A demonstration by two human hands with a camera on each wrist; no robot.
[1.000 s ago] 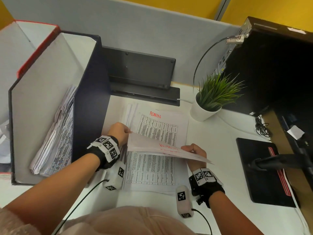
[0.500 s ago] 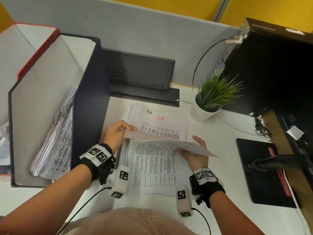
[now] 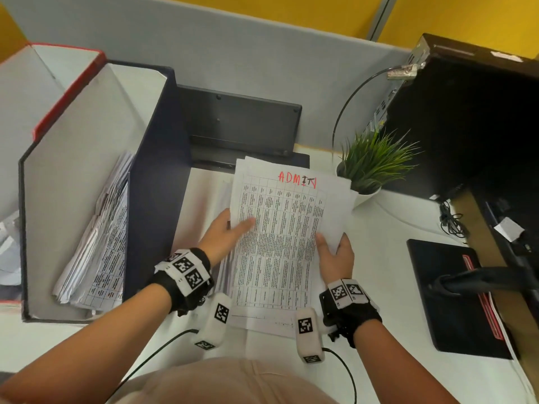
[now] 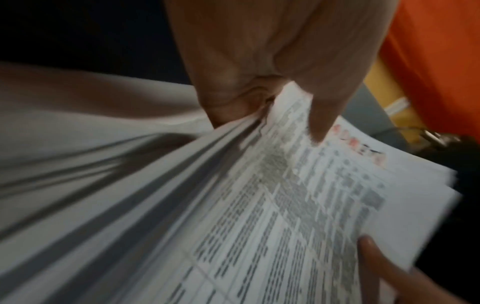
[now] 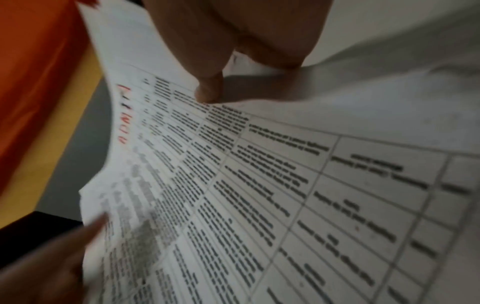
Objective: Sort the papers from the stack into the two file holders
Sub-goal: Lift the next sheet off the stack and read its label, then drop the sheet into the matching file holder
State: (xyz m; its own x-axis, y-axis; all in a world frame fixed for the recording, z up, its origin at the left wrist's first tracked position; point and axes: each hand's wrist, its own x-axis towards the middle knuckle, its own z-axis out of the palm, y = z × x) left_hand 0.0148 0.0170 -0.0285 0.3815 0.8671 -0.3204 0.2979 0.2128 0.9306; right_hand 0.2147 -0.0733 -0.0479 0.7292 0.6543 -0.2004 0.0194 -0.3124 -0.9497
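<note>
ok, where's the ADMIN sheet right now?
Head view, centre: the ADMIN sheet is held up between the left hand and right hand, just left of the plant.

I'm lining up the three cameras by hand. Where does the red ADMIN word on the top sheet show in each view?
Head: red ADMIN word at upper centre, at the top sheet's far end.
Left wrist: blurred red marks at upper right, beyond the left hand's thumb.
Right wrist: red letters at left, running down the sheet's edge.
Shared landmark: the printed table grid.
</note>
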